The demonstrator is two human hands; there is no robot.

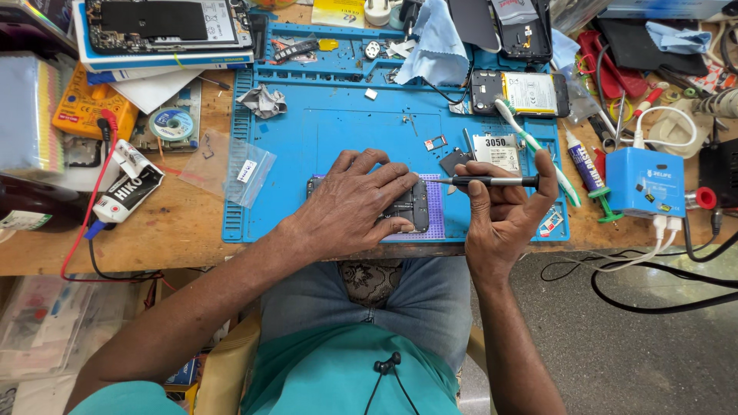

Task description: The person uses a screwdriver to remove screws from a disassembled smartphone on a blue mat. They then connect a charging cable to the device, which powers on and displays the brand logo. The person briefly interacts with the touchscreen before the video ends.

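Observation:
My left hand (361,201) lies flat over an opened phone (413,207) with its back off, pressing it onto the blue work mat (338,127) near the table's front edge. My right hand (507,211) holds a thin black screwdriver (492,181) level, tip pointing left toward the phone's right end. The tip hovers just off the phone. A small dark part (453,161) and a metal card tray (435,143) lie on the mat behind the phone.
A phone battery (496,151), a toothbrush (530,142), a glue tube (586,165) and a blue box (644,182) with cables sit to the right. A clear plastic bag (242,170), solder wick reel (172,124) and yellow multimeter (84,107) lie left. Another opened phone (523,94) rests behind.

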